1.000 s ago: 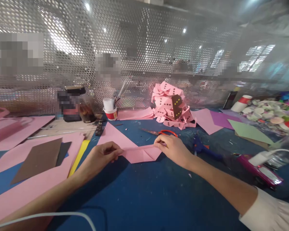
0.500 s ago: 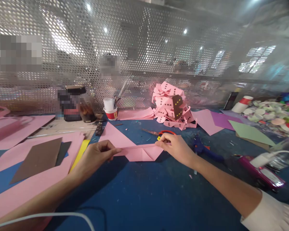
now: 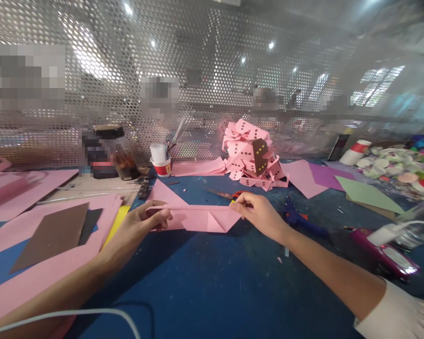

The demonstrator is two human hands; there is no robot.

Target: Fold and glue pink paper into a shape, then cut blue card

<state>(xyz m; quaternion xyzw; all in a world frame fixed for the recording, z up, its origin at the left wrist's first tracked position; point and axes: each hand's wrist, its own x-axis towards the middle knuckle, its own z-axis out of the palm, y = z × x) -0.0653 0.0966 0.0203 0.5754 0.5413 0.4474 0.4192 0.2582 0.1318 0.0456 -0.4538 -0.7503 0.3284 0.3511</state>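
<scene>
Two ends of a folded pink paper strip (image 3: 199,218) are held over the blue tabletop (image 3: 205,278): the right hand (image 3: 259,212) pinches one, the left hand (image 3: 139,223) curls part-closed around the other. Behind the strip lie red-handled metal scissors (image 3: 219,193), partly covered by the right hand, and a flat pink paper sheet (image 3: 165,193); farther behind it stands a dotted pink folded-paper cluster (image 3: 240,151). Since half a second ago, the left hand has shifted leftward along the strip.

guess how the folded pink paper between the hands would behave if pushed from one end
The folded pink paper is probably light: a thin-looking sheet, pinched at one end by the right hand. It may be stiffest along its straight top edge, which looks folded. Pushed inward, it would likely buckle near its diagonal crease.
</scene>
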